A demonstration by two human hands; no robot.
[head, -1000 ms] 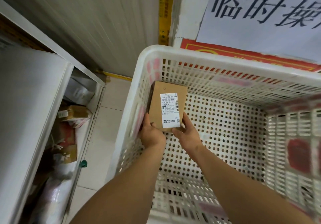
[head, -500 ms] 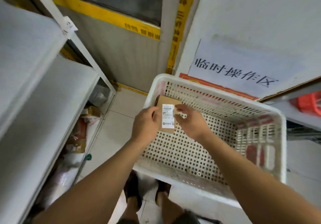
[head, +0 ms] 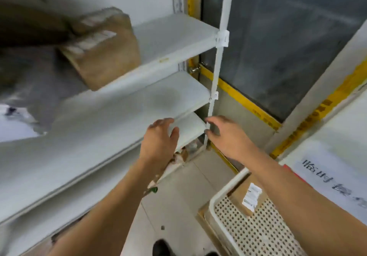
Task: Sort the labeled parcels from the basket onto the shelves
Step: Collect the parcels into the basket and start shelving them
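Observation:
A small brown parcel (head: 237,198) with a white label leans inside the white perforated basket (head: 224,193) at the lower right. Neither hand touches it. My left hand (head: 158,138) and my right hand (head: 228,136) are raised with fingers spread, holding nothing, in front of the right end of the white shelves (head: 139,104). My right fingertips are next to the shelf's upright post (head: 217,61). A larger brown box (head: 105,55) with labels stands on an upper shelf at the left.
A grey bag (head: 25,81) lies blurred at the far left beside the box. Several small parcels (head: 183,154) sit on the lowest shelf. A wall sign (head: 327,176) hangs behind the basket. A yellow-edged door panel (head: 278,47) is beyond the post.
Both hands have let go of the small labelled parcel, which now lies in the basket. The hands rose toward the shelves, and the view swung up and left.

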